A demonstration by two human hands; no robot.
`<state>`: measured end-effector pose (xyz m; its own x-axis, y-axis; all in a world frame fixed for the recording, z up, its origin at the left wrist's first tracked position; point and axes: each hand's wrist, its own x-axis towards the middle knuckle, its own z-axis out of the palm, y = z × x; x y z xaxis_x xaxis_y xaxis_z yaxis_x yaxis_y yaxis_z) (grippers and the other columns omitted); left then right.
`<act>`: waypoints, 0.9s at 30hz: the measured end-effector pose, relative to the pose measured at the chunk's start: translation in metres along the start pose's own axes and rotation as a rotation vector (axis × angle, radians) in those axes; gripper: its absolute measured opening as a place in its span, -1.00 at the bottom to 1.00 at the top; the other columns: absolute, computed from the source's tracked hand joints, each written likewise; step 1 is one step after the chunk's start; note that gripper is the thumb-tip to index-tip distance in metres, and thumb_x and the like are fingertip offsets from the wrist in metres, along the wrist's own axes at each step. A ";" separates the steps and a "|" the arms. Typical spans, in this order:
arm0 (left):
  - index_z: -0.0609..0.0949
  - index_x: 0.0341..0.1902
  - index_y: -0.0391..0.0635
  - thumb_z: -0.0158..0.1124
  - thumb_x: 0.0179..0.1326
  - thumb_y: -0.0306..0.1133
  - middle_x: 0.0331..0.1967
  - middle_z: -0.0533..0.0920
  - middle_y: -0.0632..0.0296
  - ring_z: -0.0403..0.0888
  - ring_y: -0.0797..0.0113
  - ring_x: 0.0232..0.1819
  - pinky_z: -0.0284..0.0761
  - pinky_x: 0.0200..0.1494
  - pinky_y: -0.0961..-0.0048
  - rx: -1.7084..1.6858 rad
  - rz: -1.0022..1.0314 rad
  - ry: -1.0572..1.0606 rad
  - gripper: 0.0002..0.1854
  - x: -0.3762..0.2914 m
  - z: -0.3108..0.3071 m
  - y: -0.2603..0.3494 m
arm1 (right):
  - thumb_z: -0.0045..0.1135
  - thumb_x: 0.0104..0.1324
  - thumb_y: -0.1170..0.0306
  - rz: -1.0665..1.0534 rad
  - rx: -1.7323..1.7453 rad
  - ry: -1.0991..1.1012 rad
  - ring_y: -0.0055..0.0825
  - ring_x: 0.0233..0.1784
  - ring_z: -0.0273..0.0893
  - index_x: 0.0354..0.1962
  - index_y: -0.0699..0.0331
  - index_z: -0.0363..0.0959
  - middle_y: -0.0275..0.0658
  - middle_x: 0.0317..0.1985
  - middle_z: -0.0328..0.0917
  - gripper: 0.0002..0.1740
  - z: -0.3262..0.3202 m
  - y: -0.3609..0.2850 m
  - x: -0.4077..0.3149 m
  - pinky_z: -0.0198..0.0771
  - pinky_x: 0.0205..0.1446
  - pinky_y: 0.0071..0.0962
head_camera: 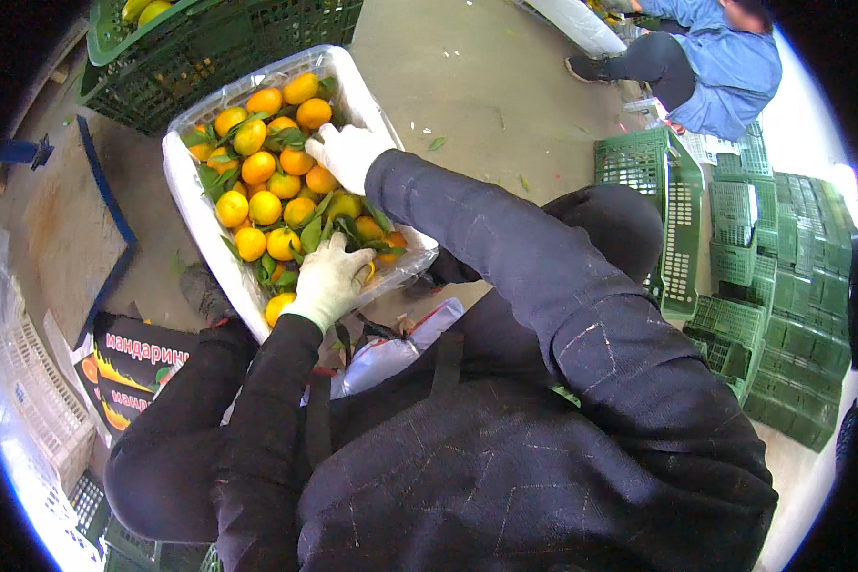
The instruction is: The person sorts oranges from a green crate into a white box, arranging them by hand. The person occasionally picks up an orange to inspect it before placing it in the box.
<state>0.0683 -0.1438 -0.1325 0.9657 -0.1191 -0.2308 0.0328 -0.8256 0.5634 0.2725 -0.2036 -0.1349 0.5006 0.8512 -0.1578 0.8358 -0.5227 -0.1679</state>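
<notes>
A white crate (194, 209) lined with clear plastic film stands before me, filled with orange and yellow-green mandarins (259, 168) that carry green leaves (312, 232). My left hand (331, 277), in a pale work glove, rests over the fruit at the near end, fingers spread. A bit of yellow fruit shows beside its thumb, but its grip is hidden. Against the crate's right side, my right hand (350, 157), in a white glove, reaches onto the mandarins with its fingertips. Whether it grips one is hard to make out.
Beyond the crate stands a dark green plastic crate (222, 61) with fruit in it. Green crates (801, 300) are stacked at right, near a seated person (715, 68) in blue. Printed cardboard (139, 365) and a white plastic crate (39, 386) lie at left.
</notes>
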 end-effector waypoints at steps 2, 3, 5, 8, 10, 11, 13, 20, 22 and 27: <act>0.72 0.06 0.19 0.27 0.28 -0.22 0.01 0.53 -0.06 0.58 -0.11 0.05 0.57 0.08 0.02 -0.006 0.038 0.024 -0.71 -0.001 0.003 0.001 | 0.07 0.37 0.29 0.038 0.050 -0.010 -0.08 -0.07 0.67 0.23 0.11 0.44 -0.07 -0.01 0.56 -0.53 0.006 0.009 0.009 0.52 0.13 -0.08; 0.72 0.03 0.18 0.27 0.27 -0.23 0.02 0.53 -0.05 0.58 -0.11 0.05 0.57 0.08 0.02 0.020 0.062 0.020 -0.72 0.000 0.003 0.000 | 0.13 0.33 0.27 0.007 0.003 -0.051 -0.08 -0.07 0.67 0.23 0.10 0.45 -0.07 -0.02 0.56 -0.49 -0.003 0.010 0.010 0.52 0.12 -0.09; 0.73 -0.01 0.15 0.28 0.25 -0.25 0.04 0.53 -0.03 0.58 -0.10 0.06 0.57 0.08 0.02 0.066 0.116 -0.003 -0.75 0.001 0.006 -0.001 | 0.25 0.23 0.24 -0.042 -0.083 -0.137 -0.08 -0.06 0.67 0.23 0.09 0.45 -0.06 -0.03 0.56 -0.42 -0.023 0.009 0.007 0.51 0.11 -0.11; 0.75 -0.08 0.15 0.27 0.21 -0.32 0.05 0.53 0.04 0.61 0.00 0.07 0.60 0.05 0.11 0.232 0.150 -0.173 -0.77 0.012 -0.010 0.021 | 0.39 0.09 0.14 -0.075 0.062 0.072 -0.03 -0.12 0.64 0.14 0.19 0.46 0.02 -0.12 0.60 -0.33 -0.041 0.019 -0.016 0.55 0.02 -0.09; 0.78 -0.13 0.15 0.25 0.21 -0.35 0.03 0.54 0.05 0.65 0.09 0.03 0.63 0.01 0.18 0.372 0.140 -0.265 -0.79 0.019 -0.009 0.029 | 0.49 0.02 0.05 0.026 0.286 0.061 0.00 -0.10 0.66 0.15 0.22 0.45 0.04 -0.11 0.62 -0.22 -0.060 0.018 -0.026 0.56 0.04 -0.13; 0.79 -0.16 0.09 0.24 0.25 -0.34 0.03 0.54 0.05 0.68 0.09 0.03 0.65 0.01 0.18 0.431 0.106 -0.311 -0.81 0.023 -0.006 0.034 | 0.53 -0.01 0.01 0.076 0.429 0.045 0.00 -0.10 0.66 0.15 0.23 0.44 0.04 -0.10 0.64 -0.17 -0.063 0.022 -0.031 0.57 0.05 -0.16; 0.78 -0.11 0.02 0.23 0.28 -0.32 0.05 0.54 0.05 0.69 0.09 0.06 0.65 0.02 0.17 0.491 0.029 -0.417 -0.79 0.038 0.005 0.040 | 0.64 -0.07 -0.01 0.253 0.764 -0.012 -0.06 -0.08 0.69 0.14 0.26 0.45 0.03 -0.06 0.66 -0.10 -0.090 0.022 -0.049 0.58 0.08 -0.25; 0.64 0.14 0.06 0.14 0.24 -0.32 0.03 0.53 -0.17 0.71 -0.13 -0.12 0.65 -0.07 0.03 0.195 0.011 -0.221 -0.62 0.032 0.001 0.024 | 0.57 -0.03 0.11 0.175 0.529 -0.060 0.04 -0.01 0.66 0.19 0.23 0.41 0.08 -0.09 0.64 -0.14 -0.088 0.012 -0.128 0.58 0.07 -0.17; 0.63 0.12 0.08 0.16 0.25 -0.31 0.03 0.52 -0.18 0.70 -0.16 -0.15 0.65 -0.07 0.03 0.158 -0.031 -0.192 -0.65 0.028 0.002 0.025 | 0.47 0.03 0.17 0.027 0.350 -0.058 0.05 -0.03 0.66 0.21 0.21 0.39 0.09 -0.11 0.63 -0.21 -0.055 0.013 -0.148 0.58 0.01 -0.10; 0.69 0.07 0.07 0.30 0.16 -0.25 0.04 0.53 -0.16 0.70 -0.14 -0.10 0.63 -0.01 0.05 0.038 -0.093 -0.090 -0.63 0.021 0.005 0.018 | 0.15 0.28 0.36 -0.164 0.088 -0.120 0.02 -0.14 0.66 0.16 0.21 0.41 0.00 -0.15 0.59 -0.53 -0.015 -0.010 -0.153 0.56 -0.05 -0.07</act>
<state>0.0880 -0.1637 -0.1313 0.9319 -0.0885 -0.3516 0.1098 -0.8554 0.5062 0.1904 -0.3280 -0.0946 0.3244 0.9163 -0.2349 0.8783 -0.3840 -0.2848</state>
